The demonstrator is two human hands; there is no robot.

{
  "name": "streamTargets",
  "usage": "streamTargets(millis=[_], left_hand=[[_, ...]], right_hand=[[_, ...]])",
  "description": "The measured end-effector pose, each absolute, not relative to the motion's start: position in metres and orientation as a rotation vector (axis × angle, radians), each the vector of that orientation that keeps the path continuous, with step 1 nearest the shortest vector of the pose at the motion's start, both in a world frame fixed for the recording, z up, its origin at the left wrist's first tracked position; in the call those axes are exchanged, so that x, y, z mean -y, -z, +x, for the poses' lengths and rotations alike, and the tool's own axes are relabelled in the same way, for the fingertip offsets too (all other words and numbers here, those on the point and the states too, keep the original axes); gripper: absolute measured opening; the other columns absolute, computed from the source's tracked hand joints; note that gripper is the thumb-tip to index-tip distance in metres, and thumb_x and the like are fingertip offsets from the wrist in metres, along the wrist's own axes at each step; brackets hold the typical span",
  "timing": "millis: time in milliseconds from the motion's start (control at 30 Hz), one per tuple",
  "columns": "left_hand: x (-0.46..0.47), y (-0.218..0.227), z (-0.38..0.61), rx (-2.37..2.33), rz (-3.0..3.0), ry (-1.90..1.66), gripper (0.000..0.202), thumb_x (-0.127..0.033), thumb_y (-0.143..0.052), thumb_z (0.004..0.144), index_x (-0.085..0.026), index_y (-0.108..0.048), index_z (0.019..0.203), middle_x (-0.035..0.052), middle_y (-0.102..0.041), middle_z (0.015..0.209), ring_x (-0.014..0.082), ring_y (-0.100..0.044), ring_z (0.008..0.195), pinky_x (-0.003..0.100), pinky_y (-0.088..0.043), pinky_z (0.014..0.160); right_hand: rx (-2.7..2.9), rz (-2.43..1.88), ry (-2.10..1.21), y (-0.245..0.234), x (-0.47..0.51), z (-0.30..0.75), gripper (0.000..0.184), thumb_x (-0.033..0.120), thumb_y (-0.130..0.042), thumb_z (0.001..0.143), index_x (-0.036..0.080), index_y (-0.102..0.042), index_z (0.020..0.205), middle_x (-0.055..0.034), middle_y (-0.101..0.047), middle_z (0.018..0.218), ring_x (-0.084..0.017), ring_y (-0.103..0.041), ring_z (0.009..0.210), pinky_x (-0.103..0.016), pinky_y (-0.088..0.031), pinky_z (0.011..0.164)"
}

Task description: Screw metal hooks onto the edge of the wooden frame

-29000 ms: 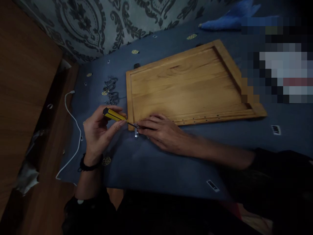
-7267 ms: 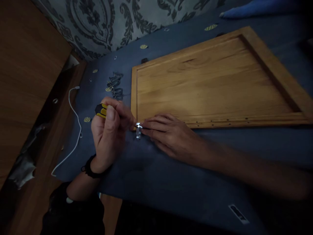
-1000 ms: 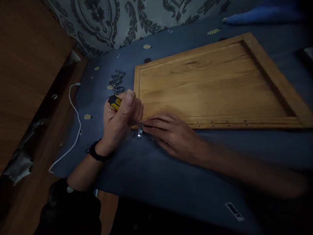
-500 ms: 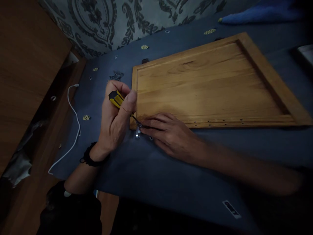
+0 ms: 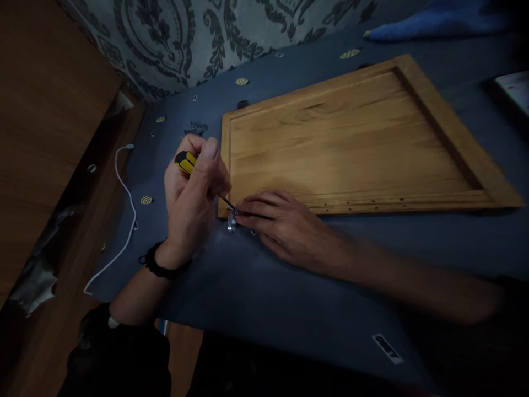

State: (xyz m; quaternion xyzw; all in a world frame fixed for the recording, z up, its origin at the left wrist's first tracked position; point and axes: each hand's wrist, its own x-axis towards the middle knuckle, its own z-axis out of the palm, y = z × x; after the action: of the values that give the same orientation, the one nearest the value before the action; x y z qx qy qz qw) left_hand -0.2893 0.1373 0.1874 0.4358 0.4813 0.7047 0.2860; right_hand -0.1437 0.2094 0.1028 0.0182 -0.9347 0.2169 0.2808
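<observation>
My left hand (image 5: 192, 193) is closed around the yellow and black handle of a screwdriver (image 5: 184, 162), its shaft slanting down to the right. The shaft's tip meets a small shiny metal fitting (image 5: 231, 222) at the near left corner of a framed wooden panel (image 5: 339, 143). My right hand (image 5: 285, 223) rests along the panel's near edge, fingers close together and fingertips pinching the fitting. Its exact shape is partly hidden by those fingers. Several small dark holes dot the near edge to the right of my right hand.
Under the panel lies a dark blue patterned cloth (image 5: 289, 298). A white cable (image 5: 131, 193) curves along its left side. Small metal pieces (image 5: 196, 129) lie beyond my left hand. A blue cloth bundle (image 5: 438, 26) sits at the far right, and a dark-edged flat object (image 5: 508, 94) lies below it.
My left hand has turned and shifted slightly left on the screwdriver, uncovering more of the shaft. My right hand stays at the fitting. The whole view has shifted a little.
</observation>
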Motion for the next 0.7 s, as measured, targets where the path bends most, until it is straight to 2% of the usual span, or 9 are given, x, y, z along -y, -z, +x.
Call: streamTargets(millis=[133, 267, 400, 567, 700], left_hand=[[-0.143, -0.188, -0.284, -1.265, 1.193, -1.89, 0.054, -0.045, -0.082, 0.084, -0.021, -0.039, 0.062, -0.009, -0.026, 0.051, 0.0053, -0.02, 0.042, 0.024, -0.019, 0.039], [-0.149, -0.189, -0.284, -1.243, 1.169, -1.86, 0.067, -0.061, -0.08, 0.08, -0.021, -0.03, 0.06, -0.0098, -0.017, 0.048, 0.0038, -0.014, 0.037, 0.024, -0.012, 0.033], [-0.152, -0.192, -0.287, -1.247, 1.162, -1.799, 0.075, -0.071, -0.079, 0.073, -0.02, -0.026, 0.058, -0.0091, -0.014, 0.05, 0.0023, -0.014, 0.035, 0.023, -0.011, 0.031], [-0.152, -0.194, -0.29, -1.222, 1.196, -1.722, 0.077, -0.072, -0.08, 0.072, -0.019, -0.026, 0.057, -0.0088, -0.014, 0.052, 0.0013, -0.016, 0.034, 0.023, -0.012, 0.031], [-0.151, -0.192, -0.288, -1.138, 1.229, -1.726, 0.072, -0.068, -0.079, 0.076, -0.02, -0.029, 0.057, -0.0093, -0.014, 0.05, 0.0017, -0.013, 0.034, 0.023, -0.01, 0.031]], right_hand=[[2.496, 0.048, -0.555, -0.104, -0.209, -0.143, 0.035, 0.015, -0.044, 0.103, 0.012, -0.074, 0.121, -0.0124, -0.075, 0.125, -0.028, -0.064, 0.116, -0.05, -0.053, 0.1], [2.507, 0.043, -0.571, -0.105, -0.21, -0.143, 0.035, 0.015, -0.045, 0.102, 0.014, -0.074, 0.122, -0.0119, -0.075, 0.127, -0.028, -0.064, 0.118, -0.05, -0.053, 0.102], [2.51, 0.035, -0.575, -0.104, -0.209, -0.144, 0.035, 0.014, -0.046, 0.101, 0.017, -0.074, 0.123, -0.0105, -0.074, 0.129, -0.027, -0.064, 0.12, -0.05, -0.053, 0.103], [2.487, 0.051, -0.573, -0.104, -0.209, -0.144, 0.034, 0.014, -0.046, 0.102, 0.013, -0.074, 0.122, -0.0118, -0.074, 0.129, -0.028, -0.064, 0.118, -0.049, -0.053, 0.102], [2.499, 0.057, -0.571, -0.105, -0.21, -0.143, 0.034, 0.013, -0.047, 0.101, 0.014, -0.074, 0.122, -0.0108, -0.074, 0.128, -0.027, -0.064, 0.118, -0.048, -0.052, 0.102]])
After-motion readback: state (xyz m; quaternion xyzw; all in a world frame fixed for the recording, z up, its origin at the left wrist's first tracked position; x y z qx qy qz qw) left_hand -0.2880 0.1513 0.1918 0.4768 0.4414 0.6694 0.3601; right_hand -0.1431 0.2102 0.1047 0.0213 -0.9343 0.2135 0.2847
